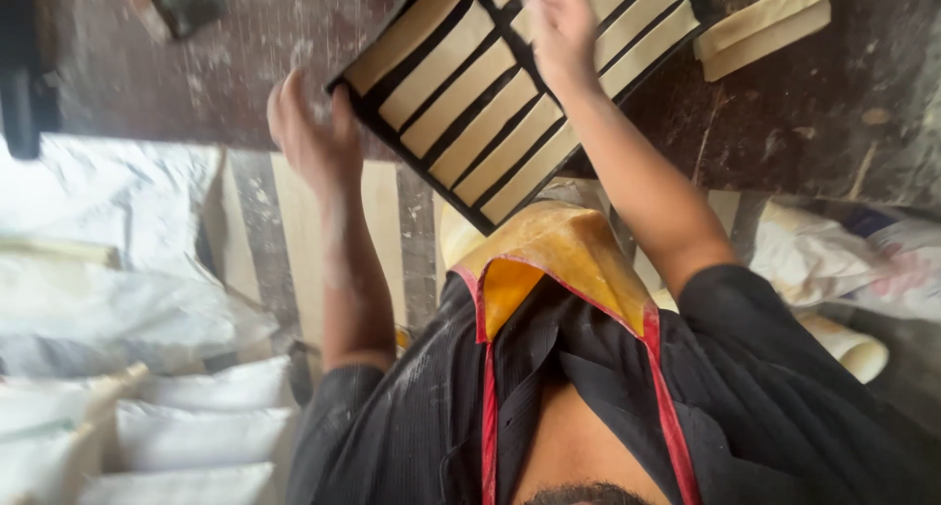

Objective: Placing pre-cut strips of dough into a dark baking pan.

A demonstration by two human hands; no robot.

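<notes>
A black baking tray (392, 137) lies tilted on a dark, flour-dusted worktop (784, 123) and carries several long pale strips of dough (470, 103) in rows. My left hand (312, 132) grips the tray's near left corner. My right hand (561, 29) rests on the dough strips toward the tray's far side, fingers spread over them. Both forearms are dusted with flour. I wear a black shirt and a yellow apron (564, 255) with red trim.
Folded pale dough sheets (765, 29) lie on the worktop to the right of the tray. White sacks (186, 436) are stacked low on the left. Crumpled white bags and a paper roll (843, 343) sit at the right, below the worktop edge.
</notes>
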